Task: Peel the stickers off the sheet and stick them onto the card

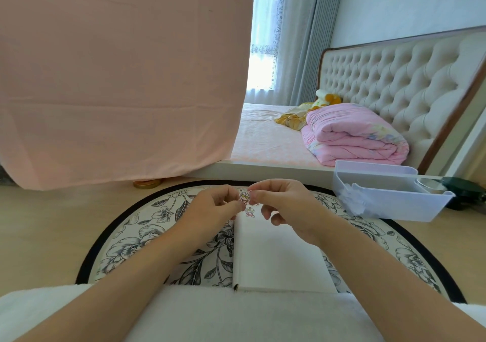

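The white rectangular card (278,257) at lower centre looked like smooth, matt paper. The small pink printed sticker (244,197) above it was too small to judge for gloss. At right, the pale translucent plastic tray (389,202) looked smooth. The pink hanging cloth (118,78) at upper left was matt and faintly creased.

a home bedroom: tufted headboard (389,78), folded pink quilt (352,136), curtains (297,39)
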Demonstrator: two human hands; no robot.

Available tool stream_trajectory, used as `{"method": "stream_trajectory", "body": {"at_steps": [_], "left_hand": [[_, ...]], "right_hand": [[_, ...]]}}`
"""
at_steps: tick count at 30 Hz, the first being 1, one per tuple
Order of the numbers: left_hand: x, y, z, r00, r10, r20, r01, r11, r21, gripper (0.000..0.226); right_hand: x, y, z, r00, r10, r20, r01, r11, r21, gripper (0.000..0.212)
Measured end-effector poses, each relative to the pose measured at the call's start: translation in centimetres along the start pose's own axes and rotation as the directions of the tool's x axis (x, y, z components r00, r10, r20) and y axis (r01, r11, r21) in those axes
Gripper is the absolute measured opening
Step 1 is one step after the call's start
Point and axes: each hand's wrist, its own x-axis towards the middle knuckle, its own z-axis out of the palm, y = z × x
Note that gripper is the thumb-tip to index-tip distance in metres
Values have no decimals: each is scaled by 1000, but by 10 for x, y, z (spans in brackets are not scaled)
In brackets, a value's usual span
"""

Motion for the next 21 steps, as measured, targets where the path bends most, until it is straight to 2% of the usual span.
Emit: {"method": "stream_trajectory", "body": {"at_steps": [2,5,9,14,18,21], "left_hand": [[-1,0,0,1000,16,24,-16,1000,-21,8],[1,2,0,1000,-7,0,7,990,-143,20],[1,1,3,997,27,-75,-32,997,-67,10],[1,0,4,994,33,-108,-39,998,-58,10],[1,0,5,994,34,-103,-39,998,-47,11],[0,0,5,994,39,-103,-44,998,-50,11]], "right_hand": [[0,1,0,1000,-23,-11,23,999,-37,8],[1,0,0,998,-66,-19,64,993,-95,8],[1,-1,0,997,-75,-1,75,992,-103,10],[2,-1,-1,1000,-22,-13,20,996,-91,17],[1,1,1,997,-70,-42,61,980,-190,15],[2,3,4,983,-164,-89,128,939,-318,17]]}}
